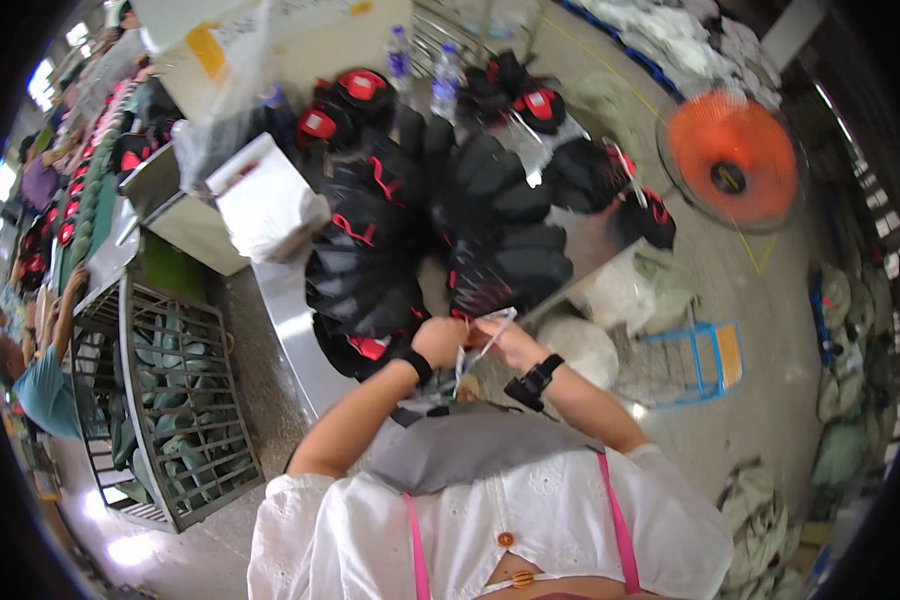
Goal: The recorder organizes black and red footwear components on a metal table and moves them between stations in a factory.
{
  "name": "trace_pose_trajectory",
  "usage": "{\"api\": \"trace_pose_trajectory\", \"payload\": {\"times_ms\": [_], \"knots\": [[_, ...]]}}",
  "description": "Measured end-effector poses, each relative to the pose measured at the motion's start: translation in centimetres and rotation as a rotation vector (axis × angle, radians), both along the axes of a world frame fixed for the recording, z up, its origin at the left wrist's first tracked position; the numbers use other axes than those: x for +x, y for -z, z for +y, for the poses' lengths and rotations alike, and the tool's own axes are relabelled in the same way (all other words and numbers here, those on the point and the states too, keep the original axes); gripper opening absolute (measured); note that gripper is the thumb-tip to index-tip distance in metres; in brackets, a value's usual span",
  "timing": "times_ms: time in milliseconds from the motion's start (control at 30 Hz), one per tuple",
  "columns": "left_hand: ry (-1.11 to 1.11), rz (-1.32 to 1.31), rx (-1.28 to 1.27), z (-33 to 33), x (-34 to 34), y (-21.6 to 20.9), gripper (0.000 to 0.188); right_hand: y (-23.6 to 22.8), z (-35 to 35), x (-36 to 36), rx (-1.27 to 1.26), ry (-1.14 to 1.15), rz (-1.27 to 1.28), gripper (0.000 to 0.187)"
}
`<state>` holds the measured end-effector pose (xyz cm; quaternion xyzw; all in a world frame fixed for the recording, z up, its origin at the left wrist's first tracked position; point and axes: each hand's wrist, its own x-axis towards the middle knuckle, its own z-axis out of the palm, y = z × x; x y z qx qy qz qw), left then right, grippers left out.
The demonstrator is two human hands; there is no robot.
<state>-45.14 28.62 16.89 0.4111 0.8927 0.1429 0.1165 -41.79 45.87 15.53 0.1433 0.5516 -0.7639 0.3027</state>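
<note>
My left hand [440, 343] and my right hand [510, 345] come together close to my body at the near edge of a metal table [285, 315]. Fingers on both are closed around a thin white strip [494, 338], perhaps a tie or string; its ends stick out between them. Just beyond lie rows of black caps [495, 270] nested into one another, some with red trim and a glossy, plastic-like sheen. Another row of black caps [365, 285] runs along the left. A black band is on each of my wrists.
A slatted crate [185, 440] of grey-green pieces stands left, near a person in a teal shirt [50, 395]. White plastic bags [270, 215] and water bottles [445, 80] are on the table. Right are an orange fan [732, 160] and a blue-framed stool [705, 365].
</note>
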Motion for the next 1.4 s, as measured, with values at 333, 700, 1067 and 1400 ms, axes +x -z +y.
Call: {"api": "trace_pose_trajectory", "payload": {"times_ms": [333, 700, 1067, 1400], "knots": [[-0.347, 0.017, 0.043, -0.8, 4.8, -1.5, 0.016, 5.2, 1.1, 0.5, -0.054, -0.087, 0.105, 0.017], [-0.345, 0.049, 0.226, -3.9, 7.5, 4.6, 0.019, 5.7, 2.2, -3.1, -0.463, -0.114, -0.160, 0.016], [-0.185, 0.144, 0.411, -3.7, 7.4, 10.9, 0.018, -0.7, 7.0, 0.0, 0.531, -0.171, 0.185, 0.009], [-0.505, 0.298, 0.292, -3.4, 11.6, 11.3, 0.011, -2.8, -0.2, 4.1, 0.678, -0.222, 0.317, 0.015]]}}
